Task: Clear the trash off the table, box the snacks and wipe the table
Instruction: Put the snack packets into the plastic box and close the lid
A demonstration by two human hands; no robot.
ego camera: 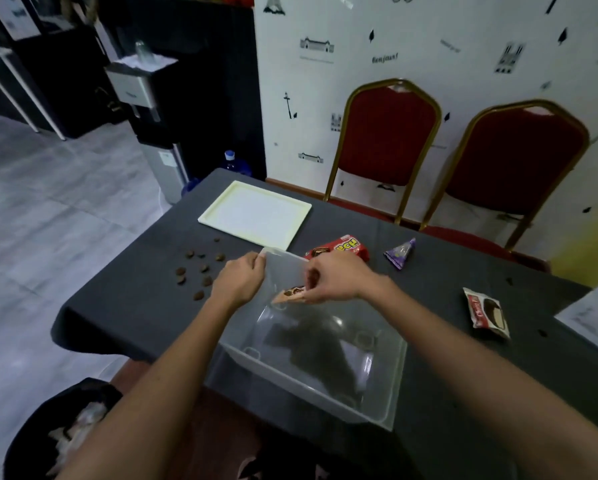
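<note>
One snack packet, half hidden.

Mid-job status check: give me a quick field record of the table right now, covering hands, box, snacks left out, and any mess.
left hand: gripping the far left rim of the clear box
right hand: pinching a small orange snack packet over the box opening
box contents: cannot tell; see-through, dark cloth shows through it
snacks left out: red packet behind the box, purple triangular packet, white and red packet at right
mess: brown crumbs scattered left of the box
tray: white, far side
bin: black, on the floor, lower left
</note>
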